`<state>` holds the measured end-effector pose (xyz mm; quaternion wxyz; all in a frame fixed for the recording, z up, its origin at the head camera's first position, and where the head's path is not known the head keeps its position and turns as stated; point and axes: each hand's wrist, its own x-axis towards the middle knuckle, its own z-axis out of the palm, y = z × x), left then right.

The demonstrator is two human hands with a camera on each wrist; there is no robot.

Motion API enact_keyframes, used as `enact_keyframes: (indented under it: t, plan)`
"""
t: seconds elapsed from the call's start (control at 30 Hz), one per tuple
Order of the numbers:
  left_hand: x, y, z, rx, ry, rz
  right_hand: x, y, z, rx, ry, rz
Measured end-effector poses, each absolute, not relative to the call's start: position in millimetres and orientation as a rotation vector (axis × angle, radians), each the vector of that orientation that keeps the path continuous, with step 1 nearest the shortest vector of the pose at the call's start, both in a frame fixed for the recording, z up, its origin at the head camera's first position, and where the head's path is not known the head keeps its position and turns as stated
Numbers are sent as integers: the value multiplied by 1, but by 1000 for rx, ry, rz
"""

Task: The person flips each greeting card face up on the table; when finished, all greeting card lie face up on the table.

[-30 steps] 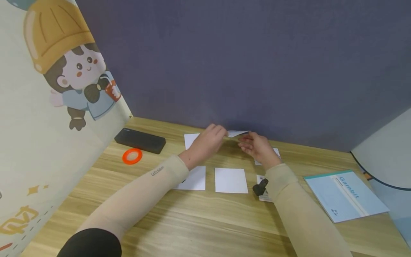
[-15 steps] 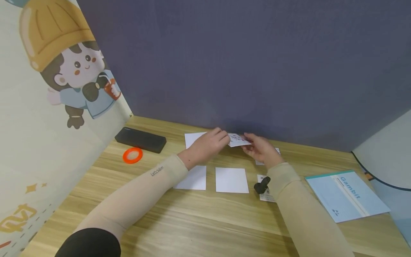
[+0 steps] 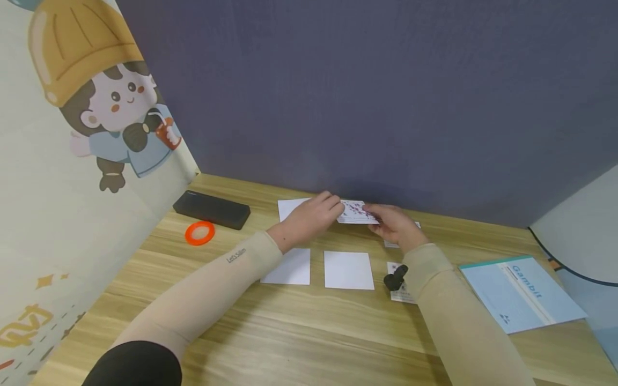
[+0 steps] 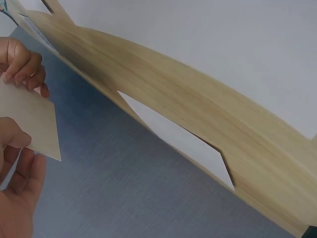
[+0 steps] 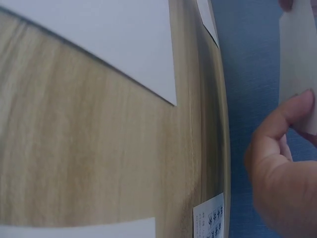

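Both hands hold a white card [image 3: 356,212] printed with purple-pink blossoms, raised near the back of the desk. My left hand [image 3: 313,217] pinches its left edge, while my right hand [image 3: 395,225] grips the right side with the thumb on the printed face. In the left wrist view, the card's plain back [image 4: 34,121] shows between the two hands. Thumb and fingers of the right hand [image 5: 285,168] also appear on the card in the right wrist view. Below lie a blank white square [image 3: 348,271] and another white square [image 3: 295,268], partly covered by the left arm.
A third white sheet [image 3: 289,208] lies behind the left hand. Printed cards [image 3: 399,296] sit partly under the right arm. At left are a black case [image 3: 211,209] and an orange tape roll [image 3: 200,233]; at right, a blue Gambit pad [image 3: 521,295]. A dark partition [image 3: 362,107] rises behind.
The card has turned from nearly edge-on to showing its printed face to the head camera, and sits slightly lower. The right thumb has come onto the printed face.
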<state>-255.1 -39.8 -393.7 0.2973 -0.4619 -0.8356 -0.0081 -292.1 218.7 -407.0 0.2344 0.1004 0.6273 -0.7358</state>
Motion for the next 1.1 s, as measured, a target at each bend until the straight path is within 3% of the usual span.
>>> enact_keyframes:
  t: [0.3,0.5,0.87,1.1]
  plan:
    - [-256,-42,-394,-1101,-2390,-125,-289,216,-404,265,1730,-2027]
    - [-265,-48,-393,-825,-2714,-385,-289,215,-403,313,1668,-2113]
    - [-279,-46,-386,-139,-2809,-1921,-288,211,-401,359,1772,-2074]
    - [-281,-40,-386,-9,-2768,-2158,-284,204,-403,304,1895,-2005]
